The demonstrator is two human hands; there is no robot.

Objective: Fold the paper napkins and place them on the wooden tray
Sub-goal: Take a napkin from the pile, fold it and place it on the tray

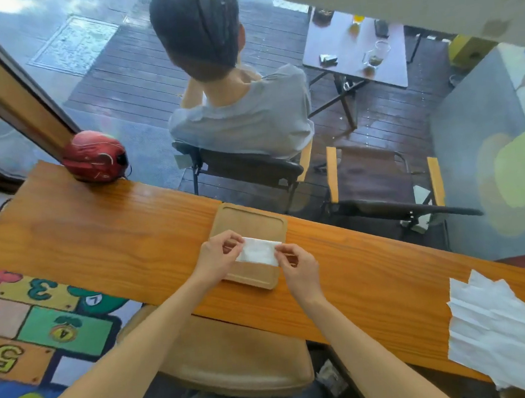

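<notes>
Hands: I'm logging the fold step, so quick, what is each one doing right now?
Left hand: pinches the left end of the folded napkin over the wooden tray.
Right hand: pinches the napkin's right end.

folded white napkin (257, 252) above wooden tray (250, 221); unfolded napkins (497, 331) far right

both hands: left (217, 255), right (298, 271), fingertips pinched, forearms outstretched.

One head view: we look forward and steeply down, close over the counter (101, 243), window (375, 127) beyond.
</notes>
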